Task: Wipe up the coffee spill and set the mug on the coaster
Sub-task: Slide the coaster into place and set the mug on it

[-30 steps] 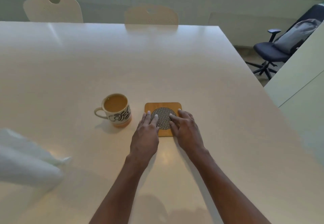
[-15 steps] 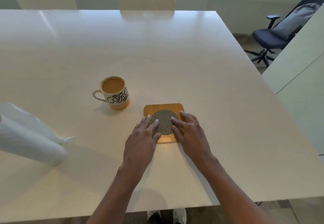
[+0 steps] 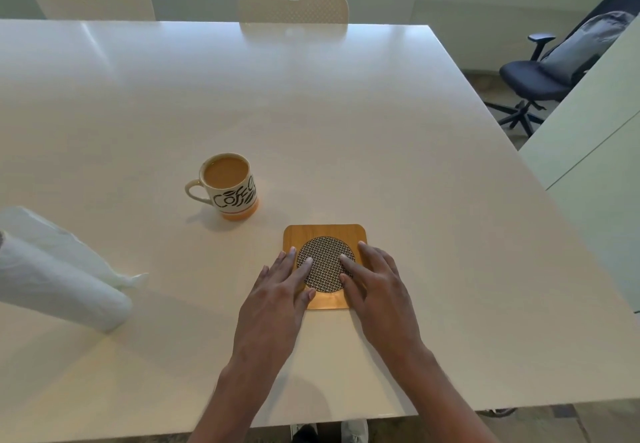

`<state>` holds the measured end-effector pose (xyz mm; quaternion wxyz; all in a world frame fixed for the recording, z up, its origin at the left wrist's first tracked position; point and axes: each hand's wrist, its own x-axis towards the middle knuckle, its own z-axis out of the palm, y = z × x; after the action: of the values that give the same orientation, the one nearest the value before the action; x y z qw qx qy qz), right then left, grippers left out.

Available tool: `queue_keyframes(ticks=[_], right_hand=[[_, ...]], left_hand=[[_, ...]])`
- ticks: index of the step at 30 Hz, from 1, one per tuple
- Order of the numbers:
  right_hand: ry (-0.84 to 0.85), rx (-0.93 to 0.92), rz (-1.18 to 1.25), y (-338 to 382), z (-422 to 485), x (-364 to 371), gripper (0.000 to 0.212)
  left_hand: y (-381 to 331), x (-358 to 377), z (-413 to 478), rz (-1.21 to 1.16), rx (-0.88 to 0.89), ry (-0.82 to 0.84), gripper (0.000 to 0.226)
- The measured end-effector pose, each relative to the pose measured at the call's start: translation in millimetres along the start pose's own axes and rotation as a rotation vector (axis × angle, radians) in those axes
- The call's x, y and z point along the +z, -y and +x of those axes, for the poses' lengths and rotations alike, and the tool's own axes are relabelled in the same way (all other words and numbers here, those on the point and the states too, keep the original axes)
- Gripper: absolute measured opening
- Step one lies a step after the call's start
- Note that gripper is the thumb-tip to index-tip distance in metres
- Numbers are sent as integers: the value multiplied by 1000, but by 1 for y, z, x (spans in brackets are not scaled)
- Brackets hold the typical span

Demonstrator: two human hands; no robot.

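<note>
A square wooden coaster (image 3: 325, 234) with a round woven black-and-white centre lies on the white table (image 3: 346, 113). My left hand (image 3: 277, 299) rests flat on its left side, fingers spread, and my right hand (image 3: 375, 292) rests flat on its right side. Neither hand holds anything. A white mug (image 3: 230, 186) with black lettering and an orange base stands upright to the upper left of the coaster, full of milky coffee, handle to the left. I see no spill on the table.
A roll of paper towels (image 3: 59, 278) lies on its side at the left edge of the table. Two cream chairs (image 3: 292, 2) stand at the far side. An office chair (image 3: 540, 79) and a white counter (image 3: 595, 124) are to the right.
Both hands have stayed flat on the coaster. The camera has tilted down and moved closer, so the mug and coaster sit lower and larger in view.
</note>
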<state>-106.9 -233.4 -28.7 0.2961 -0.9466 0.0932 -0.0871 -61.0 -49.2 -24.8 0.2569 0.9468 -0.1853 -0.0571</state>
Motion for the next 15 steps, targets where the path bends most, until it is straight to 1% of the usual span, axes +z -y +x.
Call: queue_keyframes(ticks=[5,8,15], right_hand=[[-5,8,-9,1,-3,1,39],[2,11,-10,2,-3,0,44],[-29,-6,18,14,6,-2,55]], left_hand=[[2,1,-2,-13,13,0,58],[2,2,-3,-30,20,-12,57],[-3,1,-1,-124,40,-113,59]])
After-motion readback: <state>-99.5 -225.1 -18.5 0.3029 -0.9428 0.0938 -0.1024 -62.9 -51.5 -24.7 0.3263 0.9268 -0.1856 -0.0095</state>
